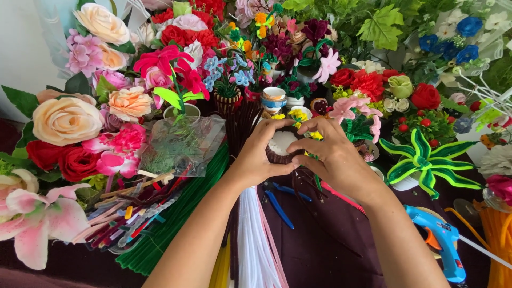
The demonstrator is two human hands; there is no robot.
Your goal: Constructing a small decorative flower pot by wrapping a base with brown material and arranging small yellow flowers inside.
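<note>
- Fingers of both hands curl around a small brown pot (pixel 277 154), the left hand (pixel 258 154) cupping its left side, the right hand (pixel 333 154) closed over its right rim
- Pot sits between the palms, held above the dark table (pixel 325 240), its round mouth with white filling (pixel 281 142) facing up
- Both hands equally near
- Fuzzy pipe-cleaner stems (pixel 176 213) lie left; a blue glue gun (pixel 442 240) lies right

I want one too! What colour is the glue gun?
The glue gun is bright blue with an orange trigger, in the head view.
</note>
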